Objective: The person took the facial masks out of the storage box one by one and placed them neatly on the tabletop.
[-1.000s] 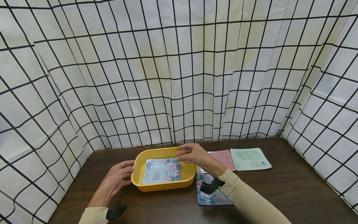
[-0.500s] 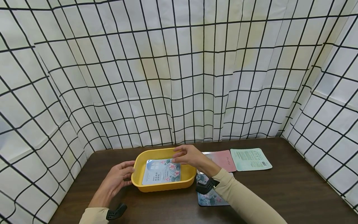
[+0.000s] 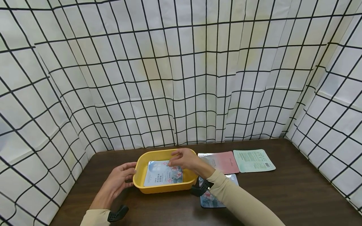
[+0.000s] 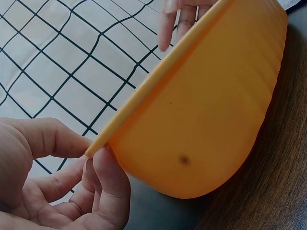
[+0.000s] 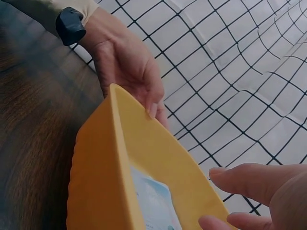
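My left hand (image 3: 120, 179) pinches the left rim of a yellow plastic basin (image 3: 167, 189), thumb and fingers on either side of the edge in the left wrist view. Inside the basin lies a flat blue sheet mask packet (image 3: 158, 174) with pink flowers. Over the basin's right part hovers my right hand (image 3: 186, 160), fingers loosely bent above the packet's upper right corner. In the right wrist view, the thumb (image 5: 249, 182) and fingertips stand apart with nothing visible between them. Whether they touch the packet is hidden.
Right of the basin lie a pink packet (image 3: 224, 161) and a mint-green packet (image 3: 254, 160) side by side. Nearer the front, another blue floral packet (image 3: 212, 201) is partly under the right forearm. White grid-patterned cloth (image 3: 181, 78) encloses the dark wooden table (image 3: 294, 182).
My right hand has moved left, further over the basin and the floral packet, uncovering more of the pink packet. The left hand and the basin have stayed in place.
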### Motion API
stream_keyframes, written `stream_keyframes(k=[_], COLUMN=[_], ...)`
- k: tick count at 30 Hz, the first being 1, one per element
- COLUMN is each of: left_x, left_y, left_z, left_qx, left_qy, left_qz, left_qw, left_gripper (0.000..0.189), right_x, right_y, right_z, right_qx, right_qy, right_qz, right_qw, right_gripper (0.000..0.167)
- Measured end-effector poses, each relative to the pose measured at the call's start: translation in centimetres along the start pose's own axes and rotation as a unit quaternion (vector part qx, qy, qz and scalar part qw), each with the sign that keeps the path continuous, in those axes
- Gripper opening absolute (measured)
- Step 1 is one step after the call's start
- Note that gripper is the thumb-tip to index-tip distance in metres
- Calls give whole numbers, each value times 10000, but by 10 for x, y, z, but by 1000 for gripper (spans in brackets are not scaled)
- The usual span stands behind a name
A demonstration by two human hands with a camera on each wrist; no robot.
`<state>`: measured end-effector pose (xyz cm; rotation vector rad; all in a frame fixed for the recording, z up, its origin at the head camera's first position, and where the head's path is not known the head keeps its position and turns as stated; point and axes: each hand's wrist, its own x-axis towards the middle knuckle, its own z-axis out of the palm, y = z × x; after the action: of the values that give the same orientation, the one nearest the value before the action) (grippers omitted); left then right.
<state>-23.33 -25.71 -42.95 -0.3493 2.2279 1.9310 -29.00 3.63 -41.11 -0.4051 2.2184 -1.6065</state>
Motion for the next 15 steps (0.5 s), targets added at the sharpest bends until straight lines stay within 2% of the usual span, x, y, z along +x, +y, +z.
stream_keyframes(k=[7, 15], left_x=[0, 0], left_y=[0, -1], left_z=[1, 1], left_qx=[14, 16], left_qy=[55, 92], left_qz=[-34, -73], left_qw=[10000, 9999], left_gripper=[49, 48], right_x=[4, 4], right_y=[3, 5], right_z=[8, 8], right_qx=[8, 15], right_qy=[109, 183], right_qz=[72, 97], right_qw=[9999, 9998], right_gripper=[53, 47])
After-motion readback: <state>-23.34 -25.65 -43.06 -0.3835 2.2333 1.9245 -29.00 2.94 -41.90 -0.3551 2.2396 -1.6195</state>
